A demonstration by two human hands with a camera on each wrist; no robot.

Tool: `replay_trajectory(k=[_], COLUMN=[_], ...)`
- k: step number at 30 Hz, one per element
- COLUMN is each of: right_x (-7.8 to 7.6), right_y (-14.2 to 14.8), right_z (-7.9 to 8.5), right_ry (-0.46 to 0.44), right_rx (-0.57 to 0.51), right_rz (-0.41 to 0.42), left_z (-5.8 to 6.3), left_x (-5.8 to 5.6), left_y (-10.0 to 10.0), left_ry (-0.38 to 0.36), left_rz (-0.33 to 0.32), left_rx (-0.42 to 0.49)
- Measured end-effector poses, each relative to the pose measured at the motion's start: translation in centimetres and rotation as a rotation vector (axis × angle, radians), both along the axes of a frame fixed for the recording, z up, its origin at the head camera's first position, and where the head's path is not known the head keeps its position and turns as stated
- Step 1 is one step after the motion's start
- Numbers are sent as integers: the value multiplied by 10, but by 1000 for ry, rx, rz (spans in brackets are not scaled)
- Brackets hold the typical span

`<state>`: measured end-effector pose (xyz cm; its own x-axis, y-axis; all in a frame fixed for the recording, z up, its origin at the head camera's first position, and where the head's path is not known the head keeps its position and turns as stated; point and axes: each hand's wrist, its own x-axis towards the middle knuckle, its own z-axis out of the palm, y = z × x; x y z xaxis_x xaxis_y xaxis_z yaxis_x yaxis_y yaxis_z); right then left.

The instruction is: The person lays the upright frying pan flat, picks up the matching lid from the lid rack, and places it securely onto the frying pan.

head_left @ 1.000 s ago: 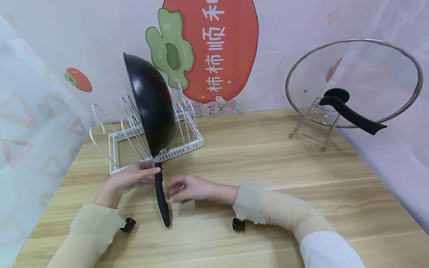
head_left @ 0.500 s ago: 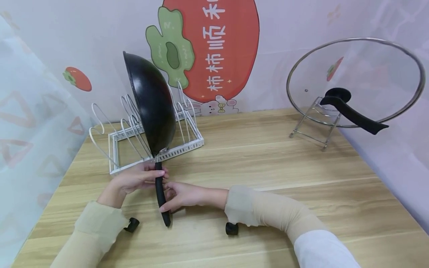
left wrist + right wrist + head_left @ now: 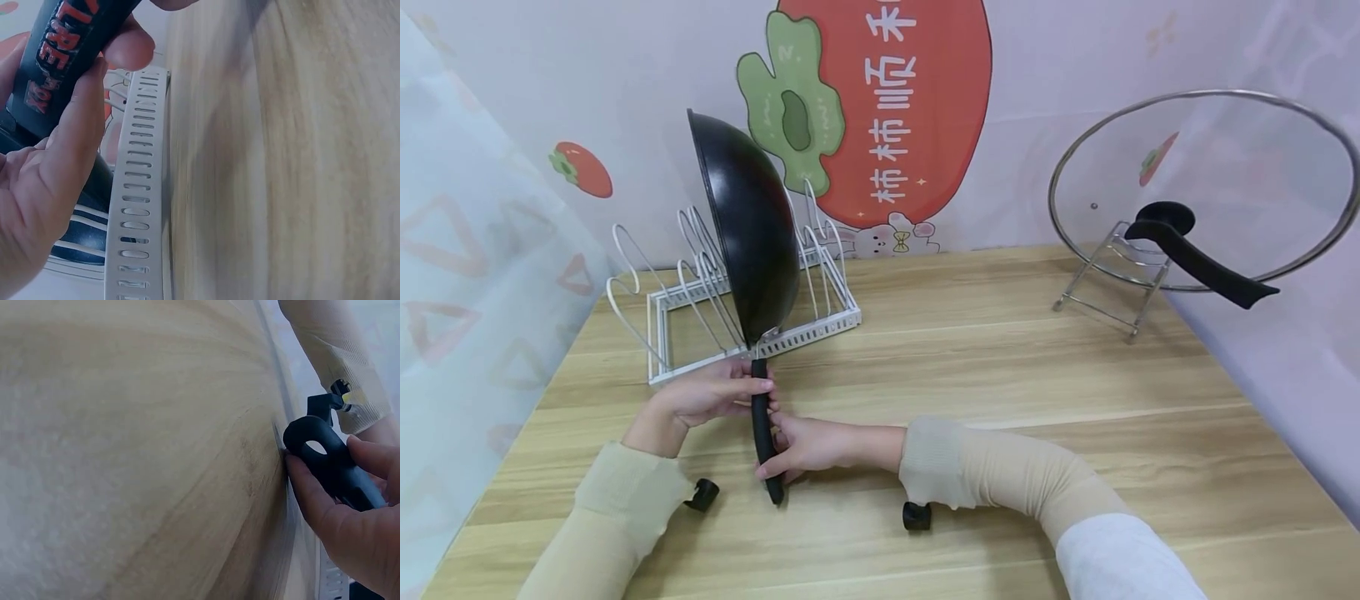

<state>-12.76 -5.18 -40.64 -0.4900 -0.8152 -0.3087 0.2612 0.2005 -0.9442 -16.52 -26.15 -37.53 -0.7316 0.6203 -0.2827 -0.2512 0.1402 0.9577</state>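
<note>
A black wok (image 3: 748,225) stands on its side in a white wire rack (image 3: 812,331), its long black handle (image 3: 763,433) pointing toward me. My left hand (image 3: 711,396) grips the handle near the wok end, thumb on one side and fingers on the other. In the left wrist view, red lettering shows on the handle (image 3: 59,59) between thumb and fingers. Nearer the handle's free end, my right hand (image 3: 820,443) pinches it between thumb and fingers. The right wrist view shows the hanging hole at the tip of the handle (image 3: 325,456).
On the back right a glass lid (image 3: 1240,167) with a black handle leans on a small metal stand (image 3: 1108,279). The rack's wire dividers (image 3: 632,275) stick up left of the wok. Underneath is a wooden table (image 3: 1000,358), with a printed cloth wall (image 3: 1015,125) behind.
My right hand has moved left from beside the handle and taken hold of it. The left hand keeps its grip, its fingers now further round the handle. The wok stays in the rack.
</note>
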Motion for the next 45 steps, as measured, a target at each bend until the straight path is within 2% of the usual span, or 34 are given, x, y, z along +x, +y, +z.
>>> replay_trajectory(k=[5, 10, 17, 26, 45], right_x=[2, 3, 2, 0, -5], right_y=[-1, -1, 0, 4, 13], right_z=[-1, -1, 0, 2, 1], right_ry=[49, 97, 87, 72, 94], right_rx=[33, 58, 71, 76, 93], right_rz=[1, 11, 6, 19, 19], left_z=[0, 0, 4, 2, 3], left_x=[1, 2, 3, 4, 4], left_y=[5, 8, 10, 12, 21], left_ry=[-3, 8, 13, 36, 33], left_rz=[-6, -3, -20, -23, 11], left_rx=[29, 11, 15, 15, 25])
